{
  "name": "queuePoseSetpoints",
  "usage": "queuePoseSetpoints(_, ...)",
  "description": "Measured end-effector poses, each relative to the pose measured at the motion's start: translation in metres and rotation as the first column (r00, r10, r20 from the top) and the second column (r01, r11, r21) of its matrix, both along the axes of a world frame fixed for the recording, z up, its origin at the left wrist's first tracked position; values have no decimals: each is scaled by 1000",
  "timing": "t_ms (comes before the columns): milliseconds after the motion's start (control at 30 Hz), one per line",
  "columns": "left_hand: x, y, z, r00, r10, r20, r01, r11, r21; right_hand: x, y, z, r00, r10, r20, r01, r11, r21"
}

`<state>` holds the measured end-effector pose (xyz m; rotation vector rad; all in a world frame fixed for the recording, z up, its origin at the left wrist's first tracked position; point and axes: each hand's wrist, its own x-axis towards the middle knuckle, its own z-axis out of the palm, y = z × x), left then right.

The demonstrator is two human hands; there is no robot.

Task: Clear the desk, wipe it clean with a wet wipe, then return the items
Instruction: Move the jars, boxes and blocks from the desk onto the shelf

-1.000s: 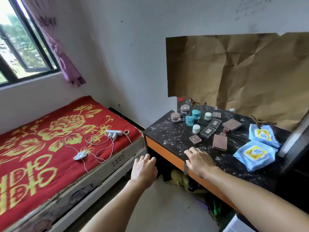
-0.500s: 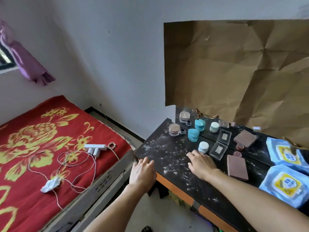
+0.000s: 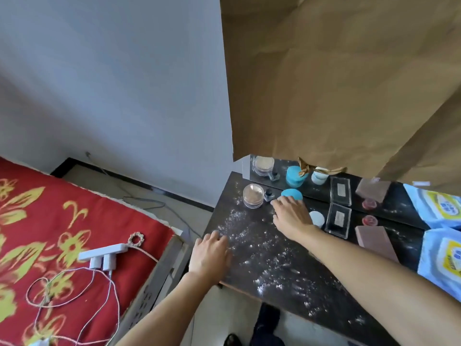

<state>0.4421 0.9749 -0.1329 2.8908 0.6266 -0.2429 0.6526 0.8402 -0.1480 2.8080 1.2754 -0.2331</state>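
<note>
The black desk [image 3: 264, 255] is dusted with white powder. At its back stand a clear jar with a peach lid [image 3: 253, 196], a small dark bottle [image 3: 269, 195], a blue jar [image 3: 292, 194], a white jar [image 3: 317, 218], a clear flat case [image 3: 338, 220], a small red pot [image 3: 370, 220] and a pink compact [image 3: 374, 239]. Wet wipe packs [image 3: 446, 258] lie at the right. My right hand [image 3: 290, 217] hovers palm-down with fingers spread at the blue jar, holding nothing. My left hand [image 3: 209, 255] rests flat on the desk's left corner.
A mirror strip [image 3: 349, 188] under brown paper [image 3: 336, 83] doubles the items at the back. To the left is a bed with a red floral cover [image 3: 62, 233], bearing a white power strip [image 3: 103, 255] and cables. Bare floor lies between bed and desk.
The view has swung right and closer to the desk. My right hand moved from the front edge to the jars at the back; my left hand came onto the desk corner.
</note>
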Motion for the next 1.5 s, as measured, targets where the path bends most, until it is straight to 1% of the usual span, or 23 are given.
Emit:
queuePoseSetpoints(167, 19, 24, -14, 998, 31, -51, -32, 999, -30, 41, 42, -20, 1000, -15, 19, 16, 1000, -26)
queuePoseSetpoints(300, 40, 47, -23, 996, 26, -80, -28, 999, -22, 62, 63, -41, 1000, -12, -26, 12, 999, -34)
queuePoseSetpoints(433, 66, 59, -32, 996, 49, -79, -54, 997, -64, 70, 62, -58, 998, -15, -69, 9, 995, -96)
queuePoseSetpoints(567, 97, 64, -41, 995, 12, -98, -20, 997, -79, 69, 50, -65, 996, 34, -78, -44, 990, -134)
queuePoseSetpoints(733, 146, 65, -49, 996, -78, -49, 73, 993, -88, 68, 27, -54, 996, 58, -73, -56, 998, 36)
queuePoseSetpoints(867, 184, 60, -55, 986, -156, -63, 149, 983, -109, 59, 6, -38, 999, 35, -42, -23, 966, 259)
queuePoseSetpoints(967, 204, 52, -62, 964, -236, -120, 224, 969, -100, 46, -14, -30, 998, -17, -58, 33, 957, 289)
queuePoseSetpoints(1033, 211, 47, -67, 953, -252, -170, 239, 966, -96, 38, -27, -30, 992, -72, -106, 97, 962, 255)
queuePoseSetpoints(1133, 216, 44, -69, 950, -245, -194, 232, 969, -88, 27, -44, -32, 963, -164, -213, 202, 964, 171)
queuePoseSetpoints(1233, 211, 38, -64, 929, -305, -211, 295, 952, -79, 14, -58, -33, 928, -241, -285, 286, 949, 131)
queuePoseSetpoints(1367, 189, 28, -51, 897, -411, -161, 401, 912, -89, -12, -70, -28, 905, -323, -277, 371, 918, 143)
queuePoseSetpoints(1433, 179, 21, -40, 868, -481, -123, 472, 877, -91, -29, -76, -22, 897, -373, -238, 415, 895, 161)
queuePoseSetpoints(1500, 170, 12, -25, 827, -554, -99, 551, 833, -60, -49, -85, -15, 886, -418, -200, 450, 879, 158)
